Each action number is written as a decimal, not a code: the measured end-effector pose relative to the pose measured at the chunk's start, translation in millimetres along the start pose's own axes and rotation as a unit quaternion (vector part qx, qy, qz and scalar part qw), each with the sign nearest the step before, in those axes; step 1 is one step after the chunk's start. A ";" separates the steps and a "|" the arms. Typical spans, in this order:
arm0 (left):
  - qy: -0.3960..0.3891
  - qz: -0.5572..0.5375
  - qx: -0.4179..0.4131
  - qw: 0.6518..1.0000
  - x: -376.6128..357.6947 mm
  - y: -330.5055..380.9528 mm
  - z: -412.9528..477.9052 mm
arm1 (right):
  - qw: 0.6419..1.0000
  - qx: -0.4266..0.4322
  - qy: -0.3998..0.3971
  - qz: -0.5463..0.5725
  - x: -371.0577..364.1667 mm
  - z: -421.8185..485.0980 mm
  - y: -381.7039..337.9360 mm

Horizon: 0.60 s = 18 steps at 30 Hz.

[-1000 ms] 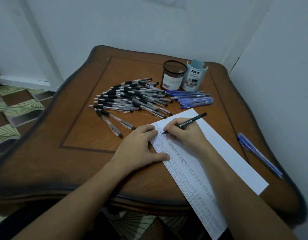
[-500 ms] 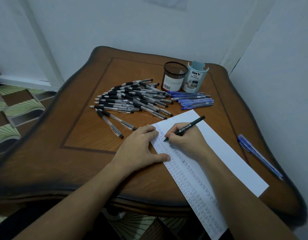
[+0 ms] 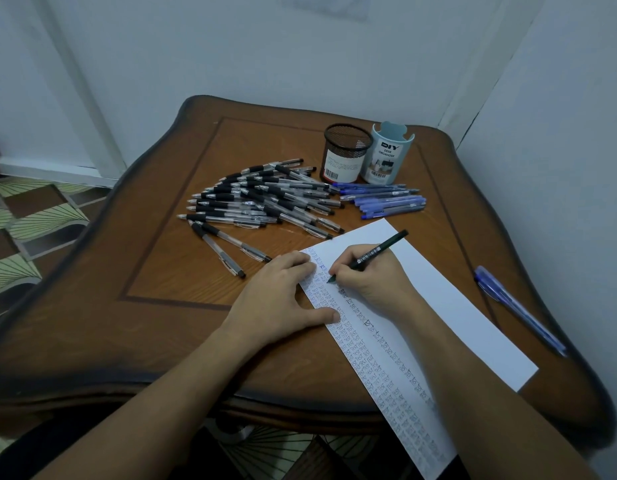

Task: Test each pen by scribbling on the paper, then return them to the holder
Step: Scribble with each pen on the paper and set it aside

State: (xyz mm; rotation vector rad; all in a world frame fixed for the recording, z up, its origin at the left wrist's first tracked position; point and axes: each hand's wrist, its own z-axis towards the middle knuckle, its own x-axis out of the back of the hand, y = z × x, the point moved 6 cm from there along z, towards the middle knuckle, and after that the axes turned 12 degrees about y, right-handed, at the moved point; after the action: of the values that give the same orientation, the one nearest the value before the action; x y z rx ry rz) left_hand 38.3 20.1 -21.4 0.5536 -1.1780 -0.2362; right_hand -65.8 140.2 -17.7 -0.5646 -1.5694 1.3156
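The right hand (image 3: 373,278) pinched a dark pen (image 3: 369,255) between thumb and fingers, its tip on the paper (image 3: 438,306) near the sheet's far left corner. The left hand (image 3: 279,299) lay flat, fingers together and thumb spread, pressing the sheet's left edge. Scribbles filled the paper's left strip, so many pens looked tested. None seemed back in the mesh holder (image 3: 347,152), though the inside of the pale blue organizer (image 3: 386,154) was hidden. A heap of black-grip pens (image 3: 265,199) and a blue bunch (image 3: 386,200) lay loose at the far side, with more blue pens (image 3: 518,310) at the right edge. The wooden table (image 3: 161,271) stood between pale walls (image 3: 300,64), above patterned floor tiles (image 3: 33,216).
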 end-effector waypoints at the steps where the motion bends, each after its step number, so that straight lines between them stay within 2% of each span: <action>1: -0.001 0.001 -0.001 1.000 -0.2 -0.2 0.2 | 1.000 0.001 -0.002 -0.002 -0.2 -0.5 -0.3; 18: -0.016 -0.004 -0.009 1.000 -1.7 -5.2 2.0 | 1.000 0.017 -0.001 -0.024 0.3 -2.0 -1.8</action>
State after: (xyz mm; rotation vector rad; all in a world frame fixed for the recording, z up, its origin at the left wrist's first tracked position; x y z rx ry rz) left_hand 36.4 15.9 -25.0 0.5404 -1.2040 -0.2641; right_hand -63.8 140.8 -16.0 -0.5016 -1.5500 1.3038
